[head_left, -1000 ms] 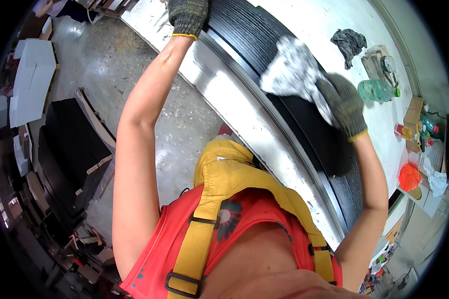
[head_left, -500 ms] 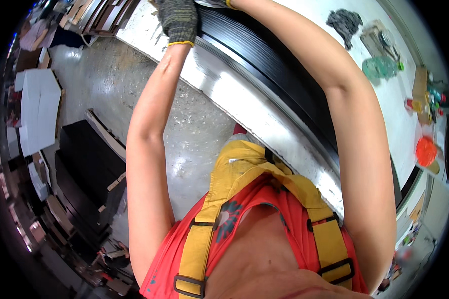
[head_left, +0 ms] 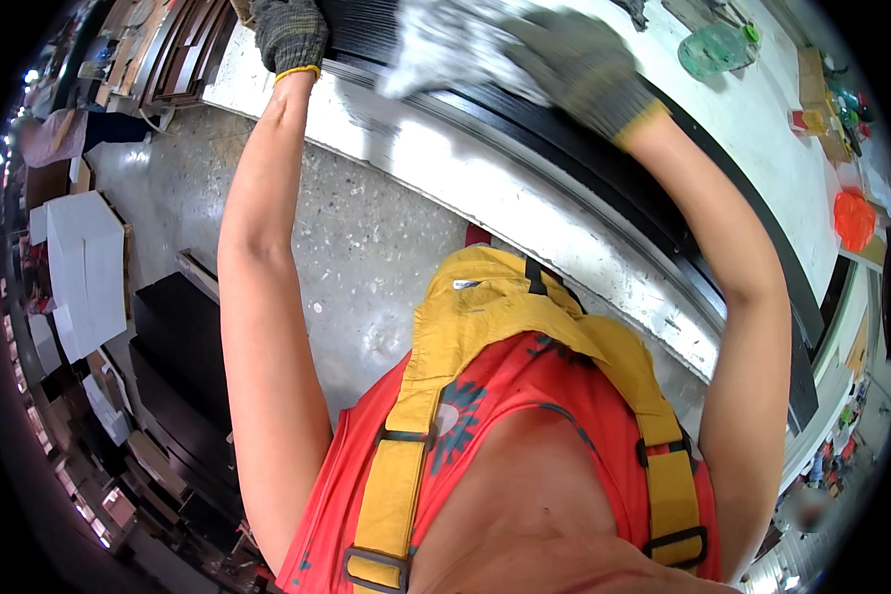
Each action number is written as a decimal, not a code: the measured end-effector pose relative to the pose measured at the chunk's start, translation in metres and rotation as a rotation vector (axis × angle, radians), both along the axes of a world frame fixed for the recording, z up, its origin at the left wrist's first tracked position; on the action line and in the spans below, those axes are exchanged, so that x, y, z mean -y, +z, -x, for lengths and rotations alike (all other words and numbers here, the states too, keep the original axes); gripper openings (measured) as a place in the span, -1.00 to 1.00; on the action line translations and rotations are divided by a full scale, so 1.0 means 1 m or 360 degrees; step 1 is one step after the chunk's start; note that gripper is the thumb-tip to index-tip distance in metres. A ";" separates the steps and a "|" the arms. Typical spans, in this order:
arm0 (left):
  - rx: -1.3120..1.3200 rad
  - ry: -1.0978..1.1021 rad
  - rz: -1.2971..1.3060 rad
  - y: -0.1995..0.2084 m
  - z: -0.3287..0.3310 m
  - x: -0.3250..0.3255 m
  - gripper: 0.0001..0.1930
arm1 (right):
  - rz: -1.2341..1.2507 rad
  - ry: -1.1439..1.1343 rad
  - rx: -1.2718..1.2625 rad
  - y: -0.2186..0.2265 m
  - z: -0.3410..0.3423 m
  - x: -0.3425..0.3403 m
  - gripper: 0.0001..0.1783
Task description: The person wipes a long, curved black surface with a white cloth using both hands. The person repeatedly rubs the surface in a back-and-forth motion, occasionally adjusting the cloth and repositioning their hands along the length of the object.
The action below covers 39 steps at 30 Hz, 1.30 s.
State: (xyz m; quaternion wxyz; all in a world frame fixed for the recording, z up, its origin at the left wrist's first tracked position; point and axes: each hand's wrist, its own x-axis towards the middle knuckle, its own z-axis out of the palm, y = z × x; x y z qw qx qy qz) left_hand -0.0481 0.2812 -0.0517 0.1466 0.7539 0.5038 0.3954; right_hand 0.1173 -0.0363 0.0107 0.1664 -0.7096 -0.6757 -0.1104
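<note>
A long black ribbed panel [head_left: 584, 148] with a curved far edge lies on the white worktable [head_left: 411, 148], a grey metallic strip along its near side. My left hand [head_left: 289, 35], in a dark grey knit glove with a yellow cuff, is closed at the panel's far left end; its fingertips are partly hidden. A crumpled white cloth [head_left: 450, 49] lies over the panel's middle, blurred by motion. On its right side my right hand [head_left: 584, 74], gloved alike and also blurred, presses the cloth against the panel with fingers pointing left.
On the table's far right lie a green plastic bottle [head_left: 715, 49], a cardboard box [head_left: 822, 99] and a red-orange bag [head_left: 854, 220]. Stacked brown boards [head_left: 183, 54] stand far left. Black panels [head_left: 178, 346] and a white-topped stack [head_left: 87, 262] are on the floor left. A person [head_left: 54, 137] is beyond.
My right hand has come back toward me and right, bringing the white cloth into view. My left hand appears farther left and higher. The view has shifted; table things sit higher.
</note>
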 end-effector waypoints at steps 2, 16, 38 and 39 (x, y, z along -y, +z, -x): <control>0.0021 -0.0050 0.0010 0.004 -0.010 0.002 -0.54 | 0.0159 -0.0152 0.0053 0.011 -0.014 0.077 -0.61; 0.0344 0.0012 -0.0077 -0.005 -0.004 0.010 -0.57 | 0.0346 0.0481 0.0089 -0.022 -0.098 0.065 -0.63; -0.0198 -0.0390 -0.0175 -0.012 -0.031 -0.020 -0.68 | -0.0112 -0.0099 -0.0435 -0.054 -0.046 -0.250 -0.60; -0.0074 -0.0432 -0.0036 -0.016 -0.014 -0.037 -0.67 | 0.0049 -0.0109 -0.0403 -0.053 -0.033 -0.224 -0.63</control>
